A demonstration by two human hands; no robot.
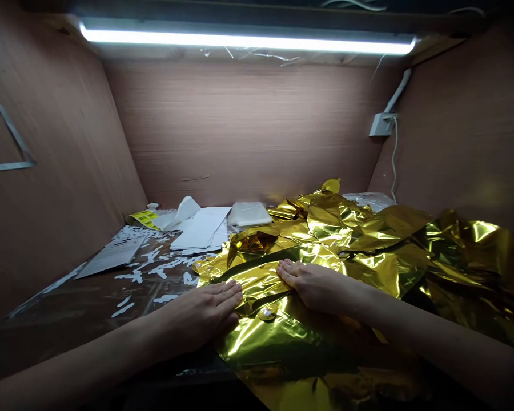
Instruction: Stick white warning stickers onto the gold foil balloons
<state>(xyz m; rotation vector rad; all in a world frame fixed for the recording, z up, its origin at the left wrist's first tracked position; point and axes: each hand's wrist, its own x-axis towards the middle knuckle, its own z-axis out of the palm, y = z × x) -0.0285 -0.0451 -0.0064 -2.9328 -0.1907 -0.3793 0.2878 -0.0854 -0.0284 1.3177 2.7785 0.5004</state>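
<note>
A flat, shiny gold foil piece (261, 278), which looks like a deflated foil balloon, lies under both my hands. My left hand (212, 311) rests on its left edge, palm down, fingers stretched out and lying together. On its right side my right hand (310, 282) presses flat, with the fingertips pointing left. Neither hand grips anything. Creases run across the foil between the hands, and a small rounded tab (268, 311) shows just below them. A loose heap of similar gold foil pieces (342, 222) spreads behind and to the right.
White paper sheets (203, 228), a stack of clear plastic bags (250, 214) and a yellow label sheet (143, 219) lie at the back left. White scraps (158, 268) litter the brown tabletop. Wooden walls enclose three sides, below a lit tube lamp (248, 40). A cabled socket box (382, 124) hangs right.
</note>
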